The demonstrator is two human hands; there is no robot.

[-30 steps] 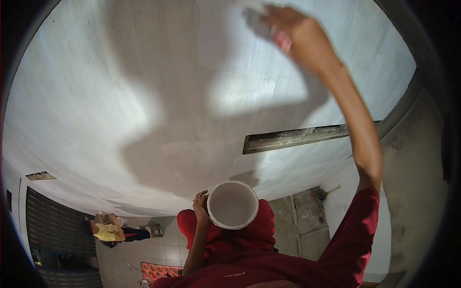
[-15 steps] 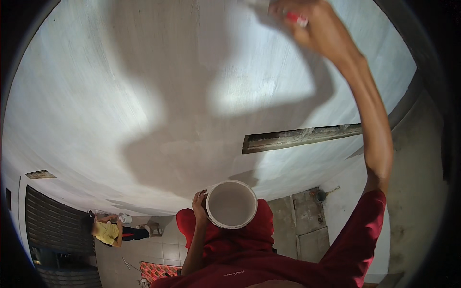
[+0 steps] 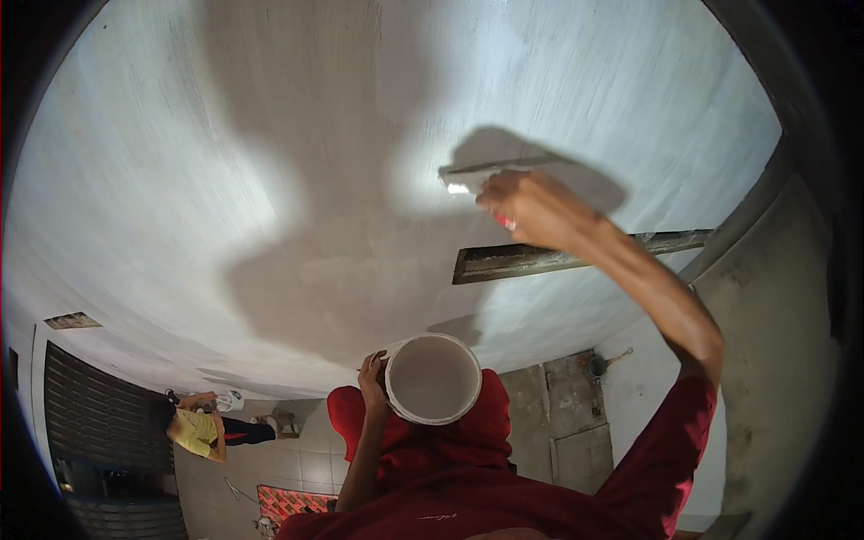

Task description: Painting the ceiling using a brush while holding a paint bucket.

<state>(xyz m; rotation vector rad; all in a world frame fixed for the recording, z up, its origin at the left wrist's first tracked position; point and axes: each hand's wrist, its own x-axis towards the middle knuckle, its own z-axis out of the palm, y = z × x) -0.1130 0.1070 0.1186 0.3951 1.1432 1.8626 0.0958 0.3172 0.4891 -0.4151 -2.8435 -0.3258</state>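
Observation:
My right hand (image 3: 531, 209) is closed round a wide paintbrush (image 3: 456, 180) with whitish bristles; a bit of red handle shows at the fingers. The bristle end is at the pale, streaky wall (image 3: 342, 180), just above a long narrow opening; contact is hard to tell. My left hand (image 3: 373, 380) grips the left side of a round white bucket (image 3: 434, 418), which is held in front of my red-clothed legs. Greyish-white paint seems to fill the bucket, its level hard to judge.
A recessed opening (image 3: 522, 261) runs along the wall under my right forearm. At lower left, a person in a yellow shirt (image 3: 196, 432) with a light container stands by a small stool (image 3: 287, 424). A slatted dark gate (image 3: 103, 405) and a red patterned mat (image 3: 292, 501) are nearby.
My right hand has come down the wall with the paintbrush, from the top of the view to just above the opening. My left hand still holds the bucket.

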